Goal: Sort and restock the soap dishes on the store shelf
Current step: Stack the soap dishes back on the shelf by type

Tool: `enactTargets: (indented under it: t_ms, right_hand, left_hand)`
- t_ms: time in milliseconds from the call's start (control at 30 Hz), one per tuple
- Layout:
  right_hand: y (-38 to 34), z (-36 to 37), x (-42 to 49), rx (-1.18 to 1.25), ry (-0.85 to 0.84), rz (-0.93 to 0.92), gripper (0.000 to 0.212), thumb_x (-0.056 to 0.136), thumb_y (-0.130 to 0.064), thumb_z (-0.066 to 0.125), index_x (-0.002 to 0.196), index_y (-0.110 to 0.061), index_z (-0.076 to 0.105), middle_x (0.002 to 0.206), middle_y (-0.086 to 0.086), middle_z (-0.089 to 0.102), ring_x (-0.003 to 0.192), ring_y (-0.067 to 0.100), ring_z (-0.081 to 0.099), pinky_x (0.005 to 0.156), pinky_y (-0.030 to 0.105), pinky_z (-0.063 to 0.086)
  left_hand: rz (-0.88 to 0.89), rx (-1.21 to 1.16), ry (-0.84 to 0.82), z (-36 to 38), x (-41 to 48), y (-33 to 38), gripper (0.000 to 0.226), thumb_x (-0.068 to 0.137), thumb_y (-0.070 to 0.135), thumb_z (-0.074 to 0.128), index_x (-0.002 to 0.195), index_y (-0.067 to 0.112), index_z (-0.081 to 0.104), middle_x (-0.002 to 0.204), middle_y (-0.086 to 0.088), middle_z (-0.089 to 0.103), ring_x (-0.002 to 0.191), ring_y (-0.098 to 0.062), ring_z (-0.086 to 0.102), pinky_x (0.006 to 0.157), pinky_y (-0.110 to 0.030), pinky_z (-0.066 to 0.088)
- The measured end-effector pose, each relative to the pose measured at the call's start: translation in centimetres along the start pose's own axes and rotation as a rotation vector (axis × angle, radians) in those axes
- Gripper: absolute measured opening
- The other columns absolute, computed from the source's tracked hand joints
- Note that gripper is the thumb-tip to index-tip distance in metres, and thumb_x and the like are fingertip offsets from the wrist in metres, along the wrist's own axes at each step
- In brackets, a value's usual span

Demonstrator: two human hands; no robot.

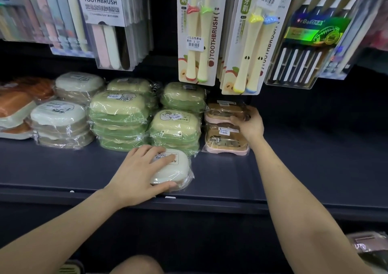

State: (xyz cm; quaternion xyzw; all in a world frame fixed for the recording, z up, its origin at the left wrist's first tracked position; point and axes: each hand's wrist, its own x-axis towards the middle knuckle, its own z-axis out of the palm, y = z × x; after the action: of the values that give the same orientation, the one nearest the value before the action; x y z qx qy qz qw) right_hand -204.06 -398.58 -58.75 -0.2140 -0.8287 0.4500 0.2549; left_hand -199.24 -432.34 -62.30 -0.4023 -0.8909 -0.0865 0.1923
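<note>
A white wrapped soap dish [178, 168] lies alone near the front of the dark shelf [63, 168]. My left hand [138, 173] lies on top of it, fingers over the lid and thumb along its front edge. To the right stands a stack of pink-and-amber soap dishes [224, 141]. My right hand [249, 124] grips the upper dish of that stack [222, 112] at its right end. Behind stand green soap dish stacks [119, 118] [175, 128] [183, 96] and white-and-beige ones [59, 122].
Toothbrush packs [197, 32] hang from hooks above the shelf, low over the back stacks. Orange soap dishes [14, 105] sit at the far left. The shelf's right part [315, 147] is bare dark surface. A wrapped item [365, 246] lies at lower right.
</note>
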Motion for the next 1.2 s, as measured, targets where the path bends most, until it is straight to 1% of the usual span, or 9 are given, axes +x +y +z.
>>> enactTargets:
  t_ms: [133, 300, 367, 467, 567, 667, 767, 967, 1200]
  right_hand:
    - [0.0, 0.0, 0.7, -0.138, -0.034, -0.004, 0.063, 0.084, -0.037, 0.072, 0.138, -0.019, 0.044, 0.129, 0.004, 0.060, 0.116, 0.029, 0.057, 0.087, 0.033, 0.045]
    - [-0.1, -0.3, 0.0, -0.301, -0.025, 0.001, 0.079, 0.084, -0.054, 0.065, 0.148, -0.021, 0.031, 0.138, 0.010, 0.053, 0.121, 0.037, 0.052, 0.094, 0.044, 0.047]
    - [-0.7, -0.5, -1.7, -0.314, 0.115, -0.028, 0.076, 0.084, -0.051, 0.065, 0.145, -0.017, 0.037, 0.133, 0.013, 0.056, 0.118, 0.038, 0.053, 0.093, 0.045, 0.046]
    - [-2.0, -0.3, -7.0, -0.186, 0.220, -0.262, 0.047, 0.086, -0.040, 0.067, 0.122, -0.011, 0.060, 0.116, 0.008, 0.065, 0.106, 0.031, 0.058, 0.086, 0.038, 0.043]
    - [-3.3, 0.6, -13.4, -0.092, -0.057, -0.480, 0.039, 0.086, -0.036, 0.070, 0.119, -0.016, 0.064, 0.118, -0.003, 0.064, 0.107, 0.015, 0.057, 0.091, 0.026, 0.041]
    - [-4.2, 2.1, -16.7, -0.174, -0.475, -0.497, 0.066, 0.081, -0.048, 0.071, 0.140, -0.029, 0.047, 0.144, -0.007, 0.044, 0.131, 0.010, 0.038, 0.108, 0.030, 0.030]
    - [-4.7, 3.7, -17.4, -0.334, -0.672, -0.459, 0.088, 0.075, -0.056, 0.074, 0.149, -0.036, 0.030, 0.158, -0.003, 0.020, 0.144, 0.018, 0.018, 0.117, 0.037, 0.021]
    - [-4.9, 5.4, -18.1, -0.417, -0.631, -0.478, 0.088, 0.075, -0.055, 0.074, 0.149, -0.031, 0.032, 0.158, 0.003, 0.017, 0.143, 0.026, 0.020, 0.117, 0.038, 0.022]
    - [-7.6, 6.5, -21.2, -0.258, -0.532, -0.460, 0.078, 0.075, -0.050, 0.076, 0.143, -0.030, 0.043, 0.155, -0.001, 0.027, 0.142, 0.017, 0.026, 0.116, 0.032, 0.022]
  left_hand:
    - [0.000, -0.005, 0.000, 0.0, 0.1, 0.1, 0.067, 0.089, 0.074, 0.027, 0.128, 0.028, 0.057, 0.124, 0.000, 0.057, 0.109, -0.021, 0.049, 0.096, -0.034, 0.030]
    - [-0.012, 0.010, -0.001, 0.1, 0.0, 0.2, 0.069, 0.088, 0.074, 0.027, 0.128, 0.027, 0.058, 0.124, -0.001, 0.057, 0.110, -0.021, 0.049, 0.096, -0.034, 0.030]
    - [-0.024, -0.008, -0.014, -0.1, 0.0, 0.3, 0.071, 0.088, 0.075, 0.025, 0.129, 0.028, 0.057, 0.126, 0.000, 0.057, 0.112, -0.021, 0.047, 0.097, -0.036, 0.033]
    - [-0.014, -0.061, -0.023, -0.4, 0.0, 0.2, 0.070, 0.088, 0.074, 0.025, 0.130, 0.027, 0.056, 0.128, 0.000, 0.055, 0.115, -0.018, 0.042, 0.098, -0.038, 0.036]
    - [-0.008, -0.114, -0.026, -0.7, -0.4, -0.3, 0.064, 0.089, 0.068, 0.033, 0.133, 0.025, 0.054, 0.131, -0.002, 0.053, 0.119, -0.019, 0.043, 0.103, -0.035, 0.033]
    - [-0.021, -0.110, -0.005, -0.7, -1.4, -0.7, 0.062, 0.090, 0.064, 0.037, 0.129, 0.020, 0.057, 0.128, -0.005, 0.055, 0.117, -0.024, 0.047, 0.101, -0.038, 0.038]
    - [-0.047, -0.127, 0.000, -1.3, -2.6, -0.9, 0.062, 0.092, 0.064, 0.033, 0.128, 0.020, 0.058, 0.127, -0.005, 0.055, 0.118, -0.023, 0.048, 0.099, -0.040, 0.040]
    - [-0.190, -0.123, 0.086, -2.7, -6.7, -3.2, 0.052, 0.092, 0.052, 0.042, 0.122, 0.014, 0.062, 0.119, -0.005, 0.059, 0.112, -0.024, 0.051, 0.094, -0.040, 0.044]
    - [-0.650, 0.007, 0.230, -3.9, -13.1, -9.6, 0.058, 0.092, 0.049, 0.037, 0.113, 0.004, 0.066, 0.110, -0.015, 0.064, 0.104, -0.037, 0.057, 0.087, -0.049, 0.047]
